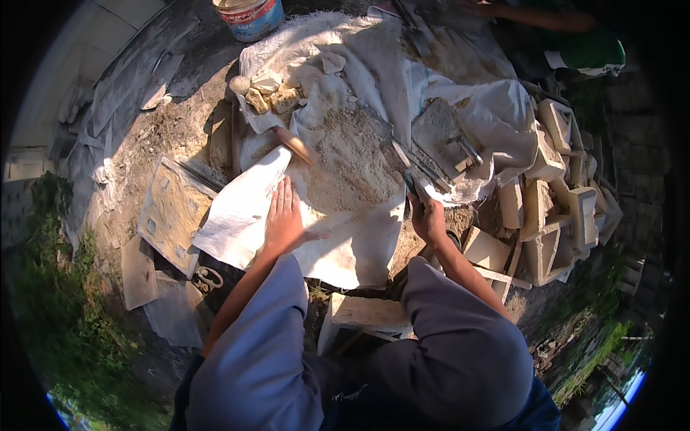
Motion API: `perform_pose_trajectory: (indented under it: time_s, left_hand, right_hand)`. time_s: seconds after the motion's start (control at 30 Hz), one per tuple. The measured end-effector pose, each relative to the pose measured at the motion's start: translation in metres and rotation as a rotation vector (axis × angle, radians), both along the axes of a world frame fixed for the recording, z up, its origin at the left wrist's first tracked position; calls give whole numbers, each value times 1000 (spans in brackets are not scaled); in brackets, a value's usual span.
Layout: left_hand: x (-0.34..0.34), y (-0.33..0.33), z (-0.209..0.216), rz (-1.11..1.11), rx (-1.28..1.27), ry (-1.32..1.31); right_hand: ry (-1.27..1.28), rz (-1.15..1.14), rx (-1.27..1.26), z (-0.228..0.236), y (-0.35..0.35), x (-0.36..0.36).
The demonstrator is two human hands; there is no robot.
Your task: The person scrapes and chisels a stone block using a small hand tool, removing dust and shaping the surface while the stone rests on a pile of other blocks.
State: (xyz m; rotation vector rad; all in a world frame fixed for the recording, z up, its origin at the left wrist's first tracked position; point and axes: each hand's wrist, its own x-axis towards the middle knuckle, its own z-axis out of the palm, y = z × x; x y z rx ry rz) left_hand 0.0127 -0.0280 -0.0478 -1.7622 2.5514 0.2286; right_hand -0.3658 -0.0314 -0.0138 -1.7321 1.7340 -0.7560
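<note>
My left hand [285, 218] lies flat, fingers together and stretched out, on the white woven sheet [244, 208]. My right hand [430, 220] is closed around the dark handle of a tool with a flat, dusty head [394, 155]; its exact kind is unclear. That head rests at the right side of a heap of pale crumbly powder [352, 158] on the sheet. A smooth wooden piece [294, 146], rounded like a handle, lies beyond my left hand. Dusty metal bars [433, 173] and a hammer-like tool [471, 151] lie just beyond my right hand.
Pale stone lumps [269, 98] sit at the sheet's far left. Box-like cast pieces [546, 215] are piled at right. Flat slabs [175, 215] lie at left, and a block [368, 312] stands between my knees. A bucket [251, 19] and another person's green sleeve [593, 50] are beyond.
</note>
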Motion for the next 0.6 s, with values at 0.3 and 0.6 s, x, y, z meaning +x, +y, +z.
perform_pose_trajectory:
  time_s: [0.3,0.6]
  left_hand:
    - [3,3,13,47,51,-36]
    - [-5,-2,15,40,104,-1]
  right_hand:
    - [2,76,63,11,-13,27]
    - [208,261,280,12,-31,26]
